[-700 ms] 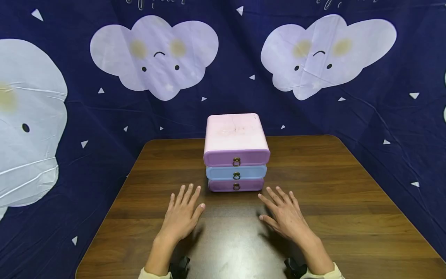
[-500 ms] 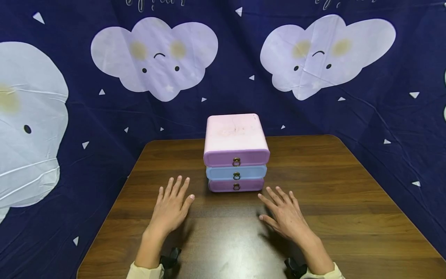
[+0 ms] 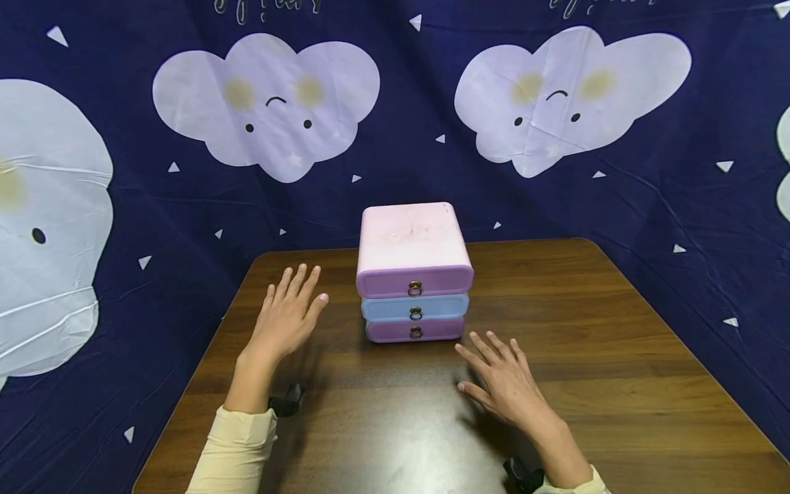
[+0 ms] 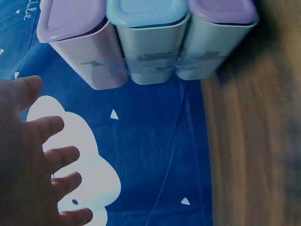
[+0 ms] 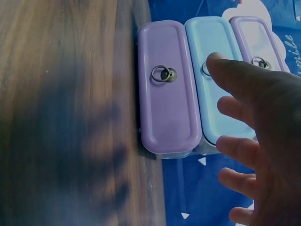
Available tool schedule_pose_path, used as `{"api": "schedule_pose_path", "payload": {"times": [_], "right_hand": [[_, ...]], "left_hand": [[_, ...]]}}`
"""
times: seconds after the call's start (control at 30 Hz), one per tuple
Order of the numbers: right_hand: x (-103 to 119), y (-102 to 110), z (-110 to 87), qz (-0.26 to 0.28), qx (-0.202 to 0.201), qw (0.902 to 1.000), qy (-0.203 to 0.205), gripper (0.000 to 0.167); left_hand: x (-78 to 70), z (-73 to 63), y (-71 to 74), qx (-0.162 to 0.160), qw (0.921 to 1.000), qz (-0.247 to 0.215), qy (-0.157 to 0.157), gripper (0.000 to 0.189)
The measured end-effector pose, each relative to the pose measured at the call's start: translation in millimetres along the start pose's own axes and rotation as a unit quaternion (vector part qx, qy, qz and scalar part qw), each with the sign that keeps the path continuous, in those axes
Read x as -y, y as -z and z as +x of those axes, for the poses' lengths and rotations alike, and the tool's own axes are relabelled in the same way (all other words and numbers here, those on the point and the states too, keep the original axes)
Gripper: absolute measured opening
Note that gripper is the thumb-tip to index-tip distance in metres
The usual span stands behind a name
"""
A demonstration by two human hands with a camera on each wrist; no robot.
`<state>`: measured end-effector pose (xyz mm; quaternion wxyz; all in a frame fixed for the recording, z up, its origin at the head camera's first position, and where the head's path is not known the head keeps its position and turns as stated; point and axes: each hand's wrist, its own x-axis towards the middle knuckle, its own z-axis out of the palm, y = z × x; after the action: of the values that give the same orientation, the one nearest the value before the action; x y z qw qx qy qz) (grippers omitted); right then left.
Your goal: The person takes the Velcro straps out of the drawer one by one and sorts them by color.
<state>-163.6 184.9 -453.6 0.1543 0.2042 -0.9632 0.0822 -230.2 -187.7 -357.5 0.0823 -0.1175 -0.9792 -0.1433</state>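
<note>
A small three-drawer box [image 3: 415, 237] stands on the wooden table, its top pale pink. The upper drawer front [image 3: 395, 281] is purple, the middle one [image 3: 385, 308] light blue, the lower one [image 3: 389, 331] purple. Each front carries a brass ring pull [image 5: 163, 74]. All the drawers look pushed in. My left hand [image 3: 285, 315] is raised at the left of the box, fingers spread, apart from its side. My right hand [image 3: 507, 384] hovers in front of the box's right corner with fingers stretched out. Neither hand holds anything.
The wooden table [image 3: 617, 343] has rounded far corners. Close behind it hangs a dark blue cloth [image 3: 407, 103] printed with white clouds and triangles. Black straps with devices [image 3: 286, 401] sit at both wrists, below light yellow sleeves [image 3: 237, 446].
My left hand has moved forward, up and to the left, from in front of the box to beside it. The right hand has stayed in place. The head view has shifted slightly.
</note>
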Motion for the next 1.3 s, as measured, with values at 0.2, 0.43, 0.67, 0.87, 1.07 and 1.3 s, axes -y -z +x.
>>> {"api": "schedule_pose_path", "payload": {"times": [0.2, 0.43, 0.67, 0.87, 1.07, 1.3], "right_hand": [[0.9, 3.0, -0.8, -0.001, 0.006, 1.0000, -0.004, 0.063], [0.1, 4.3, -1.8, -0.003, 0.002, 1.0000, -0.003, 0.063], [0.0, 4.6, -3.4, -0.005, -0.003, 1.0000, -0.004, 0.063], [-0.8, 3.5, -5.1, -0.009, -0.005, 0.9999, -0.005, 0.063], [-1.0, 1.7, -6.5, -0.008, -0.010, 0.9999, -0.005, 0.063], [-1.9, 0.9, -5.9, -0.012, -0.021, 0.9997, 0.000, 0.062]], "left_hand": [[-7.1, 32.5, 9.2, 0.001, 0.9999, -0.008, -0.014, 0.061], [-20.9, 59.6, 15.1, 0.011, 0.9993, -0.017, -0.032, 0.059], [-33.6, 79.0, 15.3, 0.036, 0.9982, -0.002, -0.049, 0.058], [-40.5, 87.9, 14.1, 0.053, 0.9972, -0.009, -0.052, 0.058], [-43.3, 93.2, 11.8, 0.065, 0.9960, -0.010, -0.061, 0.058], [-43.2, 96.4, 10.2, 0.068, 0.9957, 0.003, -0.063, 0.059]]}}
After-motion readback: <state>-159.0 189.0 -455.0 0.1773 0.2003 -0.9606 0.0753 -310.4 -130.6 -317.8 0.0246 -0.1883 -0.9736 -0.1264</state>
